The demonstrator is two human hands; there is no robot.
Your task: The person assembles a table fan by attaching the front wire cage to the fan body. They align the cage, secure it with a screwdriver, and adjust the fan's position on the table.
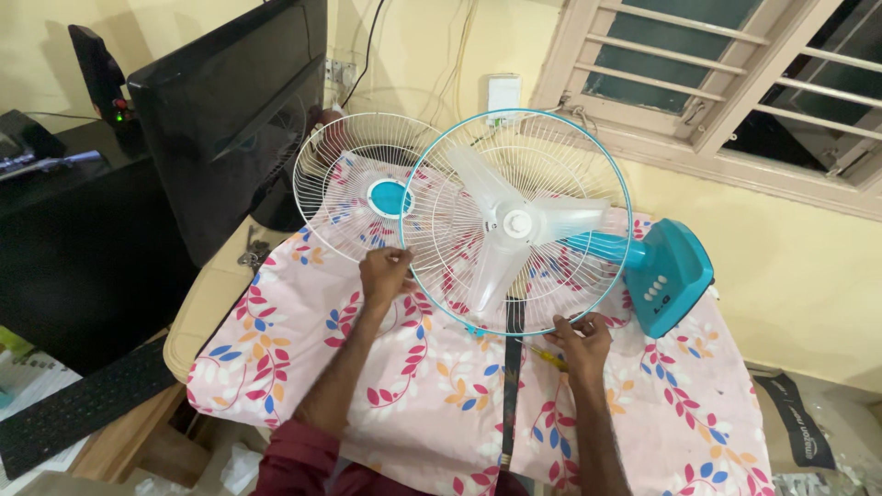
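Observation:
A table fan lies on its back on a floral cloth [441, 395]. Its rear wire guard with a turquoise rim [622, 174] stands up, with the translucent three-blade propeller [514, 223] mounted inside. My left hand [384, 276] grips the rim at its left side. At the rim's lower right edge my right hand [579, 338] pinches the wire. The detached front guard [363, 188], white with a turquoise centre disc, leans behind the left hand. The turquoise fan base [669, 276] with white buttons lies to the right.
A black monitor [230, 110] stands at the left, close to the front guard. A black keyboard [83, 404] lies lower left. Behind the table are a yellow wall with cables and a window with bars [717, 73]. A cardboard box [808, 422] sits at lower right.

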